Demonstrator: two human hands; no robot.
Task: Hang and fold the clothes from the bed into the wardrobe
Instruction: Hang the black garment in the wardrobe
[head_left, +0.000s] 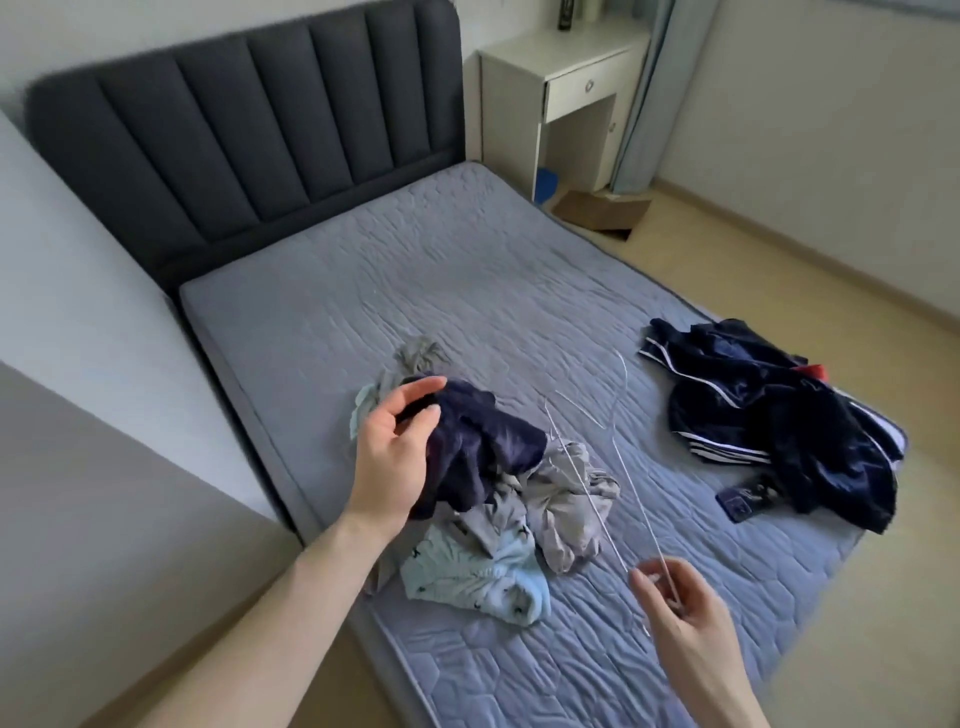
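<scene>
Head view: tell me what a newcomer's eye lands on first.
The right hand pinches thin wire hangers over the near side of the bed. The left hand reaches onto a dark navy garment atop a crumpled pile of clothes. A dark striped jacket lies at the bed's right edge.

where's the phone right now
In the head view the phone lies flat on the bed near its right edge, at the lower left edge of the navy striped jacket, well right of the clothes pile.

no legible text, labels or numbers
</scene>
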